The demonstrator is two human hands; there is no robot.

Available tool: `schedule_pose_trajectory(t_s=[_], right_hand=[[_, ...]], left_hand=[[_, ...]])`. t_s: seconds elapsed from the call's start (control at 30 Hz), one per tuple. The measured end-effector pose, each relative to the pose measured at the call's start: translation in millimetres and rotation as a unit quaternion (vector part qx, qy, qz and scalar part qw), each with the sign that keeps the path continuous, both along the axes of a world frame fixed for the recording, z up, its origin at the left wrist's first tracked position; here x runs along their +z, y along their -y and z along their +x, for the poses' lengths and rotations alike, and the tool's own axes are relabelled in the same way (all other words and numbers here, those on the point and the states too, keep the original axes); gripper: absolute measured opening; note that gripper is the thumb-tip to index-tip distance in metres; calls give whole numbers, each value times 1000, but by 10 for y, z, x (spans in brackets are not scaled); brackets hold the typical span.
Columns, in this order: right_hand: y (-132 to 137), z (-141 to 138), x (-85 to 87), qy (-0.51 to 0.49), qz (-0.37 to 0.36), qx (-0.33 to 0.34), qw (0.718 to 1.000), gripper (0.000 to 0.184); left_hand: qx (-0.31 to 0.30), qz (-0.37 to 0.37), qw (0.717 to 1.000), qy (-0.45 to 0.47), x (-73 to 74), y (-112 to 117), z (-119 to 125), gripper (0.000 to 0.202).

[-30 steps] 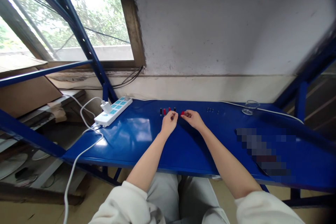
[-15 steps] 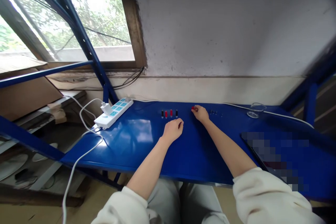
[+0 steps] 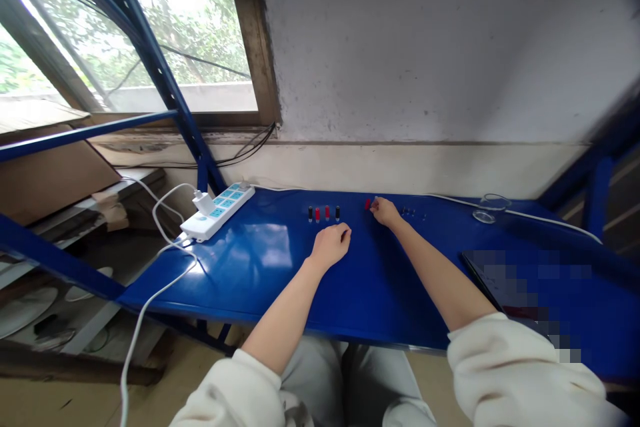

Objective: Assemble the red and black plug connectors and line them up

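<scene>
My left hand (image 3: 331, 245) rests on the blue tabletop (image 3: 360, 287) with its fingers curled; what the curl holds, if anything, is hidden. Just beyond it stands a short row of small cylinders with pale lower ends: a black one (image 3: 311, 214), a red one (image 3: 317, 215), another red one (image 3: 327, 213) and a black one (image 3: 337, 213). Farther back and to the right, my right hand (image 3: 386, 211) is closed in a pinch, with a small red piece (image 3: 367, 204) at its fingertips. Small metal bits (image 3: 409, 211) lie just right of that hand.
A white power strip (image 3: 220, 211) with a plug in it sits at the left. One white cable (image 3: 150, 300) hangs over the front edge. A clear round container (image 3: 484, 216) and its ring-like rim are at the back right, near a dark flat blurred-out object (image 3: 480, 273).
The fingers of my right hand have shifted slightly to the right, while the red piece stays at nearly the same spot. My left hand has not moved.
</scene>
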State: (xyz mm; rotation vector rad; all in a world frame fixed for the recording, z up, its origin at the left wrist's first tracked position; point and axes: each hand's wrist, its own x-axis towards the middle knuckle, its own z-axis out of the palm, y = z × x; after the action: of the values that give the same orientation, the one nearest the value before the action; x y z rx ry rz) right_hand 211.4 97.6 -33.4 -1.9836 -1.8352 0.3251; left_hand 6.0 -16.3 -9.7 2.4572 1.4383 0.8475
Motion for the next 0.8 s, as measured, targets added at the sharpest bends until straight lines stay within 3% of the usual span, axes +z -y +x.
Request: schedule_pose_trajectory(t_s=[0.43, 0.57, 0.67, 0.8], right_hand=[[125, -64, 174, 10, -52, -24, 998, 23], [385, -127, 258, 42, -59, -35, 997, 37], [671, -198, 318, 60, -56, -24, 996, 36], [1008, -298, 342, 5, 17, 3, 1000, 32]], left_hand=[[23, -10, 999, -25, 15, 4, 6, 27], [52, -22, 998, -32, 31, 5, 15, 34], [73, -31, 996, -39, 44, 20, 32, 44], [107, -45, 993, -34, 32, 29, 65, 57]])
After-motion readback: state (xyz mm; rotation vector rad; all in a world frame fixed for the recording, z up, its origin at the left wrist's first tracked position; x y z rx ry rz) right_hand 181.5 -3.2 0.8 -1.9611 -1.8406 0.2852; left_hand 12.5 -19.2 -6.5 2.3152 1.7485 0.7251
